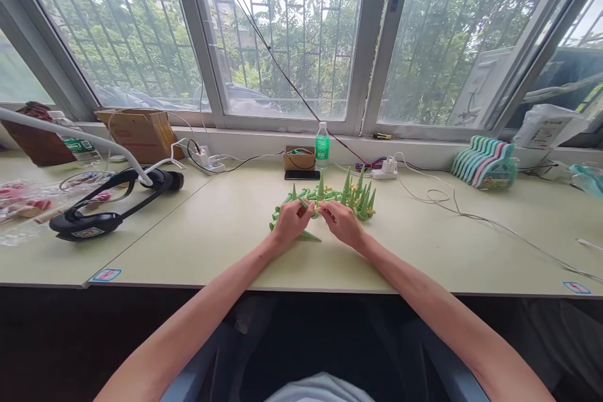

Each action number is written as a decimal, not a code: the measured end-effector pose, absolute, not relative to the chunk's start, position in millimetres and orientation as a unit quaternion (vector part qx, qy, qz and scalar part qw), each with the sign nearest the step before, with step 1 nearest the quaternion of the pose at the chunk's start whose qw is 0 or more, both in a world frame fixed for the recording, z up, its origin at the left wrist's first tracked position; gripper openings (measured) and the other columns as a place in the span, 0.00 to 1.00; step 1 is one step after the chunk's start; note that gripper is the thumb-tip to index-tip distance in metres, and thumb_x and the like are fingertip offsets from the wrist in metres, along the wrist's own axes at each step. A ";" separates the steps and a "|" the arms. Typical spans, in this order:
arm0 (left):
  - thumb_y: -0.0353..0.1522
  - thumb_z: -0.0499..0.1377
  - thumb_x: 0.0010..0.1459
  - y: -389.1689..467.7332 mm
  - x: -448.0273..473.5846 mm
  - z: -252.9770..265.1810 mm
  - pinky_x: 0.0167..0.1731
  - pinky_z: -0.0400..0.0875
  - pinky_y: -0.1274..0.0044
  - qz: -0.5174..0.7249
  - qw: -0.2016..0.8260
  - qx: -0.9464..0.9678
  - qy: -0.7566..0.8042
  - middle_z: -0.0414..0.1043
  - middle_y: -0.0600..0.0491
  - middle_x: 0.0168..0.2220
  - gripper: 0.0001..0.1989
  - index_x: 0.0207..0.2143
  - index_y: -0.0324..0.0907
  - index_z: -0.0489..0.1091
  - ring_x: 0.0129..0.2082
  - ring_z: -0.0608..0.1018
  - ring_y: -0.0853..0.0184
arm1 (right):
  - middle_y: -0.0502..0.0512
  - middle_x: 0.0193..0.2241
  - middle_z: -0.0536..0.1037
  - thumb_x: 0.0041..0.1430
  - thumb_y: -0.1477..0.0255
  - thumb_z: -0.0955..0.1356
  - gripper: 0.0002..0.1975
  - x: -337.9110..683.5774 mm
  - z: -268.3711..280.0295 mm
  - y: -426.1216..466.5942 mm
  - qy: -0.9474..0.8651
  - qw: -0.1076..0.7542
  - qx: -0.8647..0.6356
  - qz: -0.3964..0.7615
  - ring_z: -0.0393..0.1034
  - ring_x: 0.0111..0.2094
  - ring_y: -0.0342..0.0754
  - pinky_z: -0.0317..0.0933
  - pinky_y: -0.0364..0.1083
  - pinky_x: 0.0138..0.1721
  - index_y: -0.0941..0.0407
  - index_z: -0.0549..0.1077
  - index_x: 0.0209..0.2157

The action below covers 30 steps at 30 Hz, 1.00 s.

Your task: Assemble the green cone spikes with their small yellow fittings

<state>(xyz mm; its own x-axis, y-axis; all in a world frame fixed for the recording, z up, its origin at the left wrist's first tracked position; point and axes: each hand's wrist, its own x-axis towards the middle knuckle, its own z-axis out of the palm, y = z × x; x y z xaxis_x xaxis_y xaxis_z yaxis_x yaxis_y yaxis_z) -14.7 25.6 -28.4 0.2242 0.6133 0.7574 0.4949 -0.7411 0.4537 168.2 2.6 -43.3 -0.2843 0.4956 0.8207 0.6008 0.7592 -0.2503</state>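
Note:
My left hand (293, 221) is closed on a green cone-shaped piece (303, 203), its tip poking out above the fingers. Close beside it, my right hand (343, 222) pinches a small yellow piece (321, 205) at the fingertips, mostly hidden. Behind both hands spreads a cluster of green pieces. Several pointed green cones (363, 202) stand upright at its right, with small yellow parts among them. Another green cone (311, 236) lies flat on the table just below my left hand.
Behind the cluster are a black phone (302, 174), a small cardboard box (298, 161) and a green-labelled bottle (322, 146). A black headset (113, 204) lies left. Pastel hangers (485, 163) and a white cable (490, 221) are at right. The table edge (330, 289) runs under my forearms.

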 end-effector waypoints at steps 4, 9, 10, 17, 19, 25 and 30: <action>0.39 0.56 0.64 26.0 -15.2 -28.6 0.20 0.62 0.79 0.514 0.051 0.781 0.351 0.66 0.57 0.16 0.20 0.20 0.40 0.66 0.15 0.65 0.73 | 0.57 0.34 0.79 0.70 0.69 0.62 0.11 168.1 -43.2 2.9 -0.802 0.488 -0.341 -0.052 0.73 0.31 0.48 0.67 0.45 0.34 0.55 0.74 0.45; 0.39 0.56 0.64 26.2 -16.1 -29.0 0.20 0.62 0.80 0.512 0.050 0.784 0.346 0.68 0.56 0.17 0.20 0.20 0.40 0.66 0.15 0.66 0.73 | 0.58 0.34 0.79 0.70 0.70 0.62 0.11 167.8 -43.8 3.9 -0.803 0.490 -0.335 -0.050 0.74 0.32 0.49 0.68 0.46 0.34 0.57 0.75 0.46; 0.39 0.56 0.64 26.1 -16.3 -28.9 0.20 0.62 0.80 0.512 0.051 0.786 0.343 0.68 0.56 0.17 0.19 0.21 0.40 0.66 0.15 0.67 0.73 | 0.58 0.34 0.79 0.70 0.70 0.62 0.11 167.9 -44.3 4.4 -0.804 0.490 -0.335 -0.048 0.74 0.32 0.49 0.68 0.46 0.34 0.57 0.75 0.46; 0.35 0.57 0.63 24.9 -16.8 -28.5 0.22 0.64 0.80 0.510 0.049 0.795 0.325 0.69 0.57 0.18 0.14 0.25 0.40 0.71 0.16 0.67 0.73 | 0.58 0.34 0.81 0.69 0.69 0.63 0.10 169.5 -49.4 9.1 -0.807 0.482 -0.337 -0.045 0.75 0.33 0.49 0.69 0.46 0.34 0.55 0.76 0.44; 0.35 0.56 0.63 25.0 -16.9 -28.3 0.22 0.64 0.80 0.509 0.048 0.796 0.324 0.69 0.57 0.18 0.14 0.25 0.40 0.71 0.17 0.67 0.73 | 0.58 0.34 0.81 0.69 0.69 0.63 0.10 170.0 -50.4 9.9 -0.809 0.479 -0.337 -0.044 0.76 0.33 0.49 0.69 0.46 0.34 0.55 0.76 0.43; 0.35 0.56 0.63 25.8 -16.8 -28.3 0.22 0.63 0.80 0.507 0.042 0.798 0.323 0.67 0.57 0.17 0.14 0.25 0.40 0.70 0.17 0.66 0.73 | 0.58 0.34 0.81 0.69 0.70 0.64 0.09 170.0 -50.6 9.9 -0.815 0.471 -0.335 -0.041 0.76 0.33 0.49 0.69 0.45 0.34 0.55 0.76 0.41; 0.36 0.57 0.63 26.1 -16.8 -29.8 0.21 0.62 0.80 0.510 0.046 0.795 0.326 0.65 0.57 0.17 0.15 0.23 0.40 0.69 0.16 0.64 0.73 | 0.57 0.32 0.80 0.70 0.68 0.62 0.11 169.8 -49.2 8.7 -0.814 0.470 -0.338 -0.044 0.75 0.31 0.48 0.68 0.45 0.33 0.55 0.75 0.39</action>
<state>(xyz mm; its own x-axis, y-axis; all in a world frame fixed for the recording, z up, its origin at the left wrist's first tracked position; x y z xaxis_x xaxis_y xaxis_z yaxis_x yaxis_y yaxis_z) -16.8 26.1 -29.8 0.2675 0.5659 0.7799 0.4717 -0.7827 0.4061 169.8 8.7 -49.2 -0.3305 0.5097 0.7943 0.5916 0.7677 -0.2465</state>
